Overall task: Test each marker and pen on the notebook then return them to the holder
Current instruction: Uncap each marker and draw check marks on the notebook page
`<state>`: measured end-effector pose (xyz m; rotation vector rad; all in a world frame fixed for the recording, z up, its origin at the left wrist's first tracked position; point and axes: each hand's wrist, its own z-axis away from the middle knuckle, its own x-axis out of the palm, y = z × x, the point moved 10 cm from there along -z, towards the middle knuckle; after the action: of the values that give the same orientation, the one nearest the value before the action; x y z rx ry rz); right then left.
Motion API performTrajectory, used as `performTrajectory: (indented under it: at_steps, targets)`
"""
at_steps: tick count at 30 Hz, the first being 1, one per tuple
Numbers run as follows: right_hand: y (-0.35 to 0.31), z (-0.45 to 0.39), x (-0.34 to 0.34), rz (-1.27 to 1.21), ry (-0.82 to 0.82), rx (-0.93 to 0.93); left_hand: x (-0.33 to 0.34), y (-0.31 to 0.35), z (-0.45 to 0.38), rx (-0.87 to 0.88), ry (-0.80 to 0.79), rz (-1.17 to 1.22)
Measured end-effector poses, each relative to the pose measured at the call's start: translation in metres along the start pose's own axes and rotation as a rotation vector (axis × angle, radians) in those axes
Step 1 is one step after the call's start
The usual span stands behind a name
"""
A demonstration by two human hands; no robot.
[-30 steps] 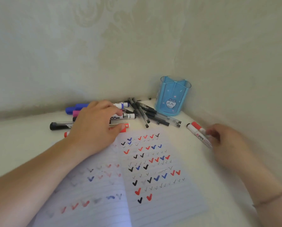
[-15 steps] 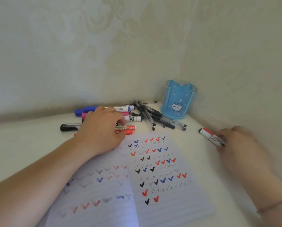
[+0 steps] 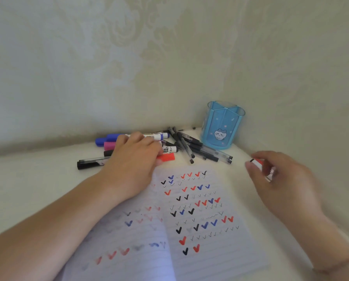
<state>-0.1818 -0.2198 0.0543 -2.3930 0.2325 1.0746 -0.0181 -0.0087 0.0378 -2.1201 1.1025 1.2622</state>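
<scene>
Right hand (image 3: 279,183) at middle right of the frame, grip curled round a red-and-white marker (image 3: 259,164), lifted just above the surface (image 3: 27,189), near the right wall. Left hand (image 3: 133,159) at centre, fingers bent down onto a heap of markers (image 3: 165,149); cannot tell whether the grip clamps one. Red marker end (image 3: 166,158) poking out from under the fingers. Black marker (image 3: 90,162) to the left of the wrist. Thin black pens (image 3: 200,151) fanned between heap and blue holder (image 3: 223,126), upright in the corner, upper right of centre. Open notebook (image 3: 220,240) in the lower middle, pages full of red, blue and black ticks, left forearm lying across the left page
</scene>
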Motion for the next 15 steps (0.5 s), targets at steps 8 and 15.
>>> performTrajectory:
  at_steps: [8,15]
  targets:
    - [-0.101,0.045,0.011,-0.570,-0.227,-0.497,-0.050,0.087,0.024,0.585,0.188,0.481]
    - [-0.068,0.035,-0.012,-1.160,-0.037,-0.164,-0.040,0.065,0.014,0.324,0.139,0.585]
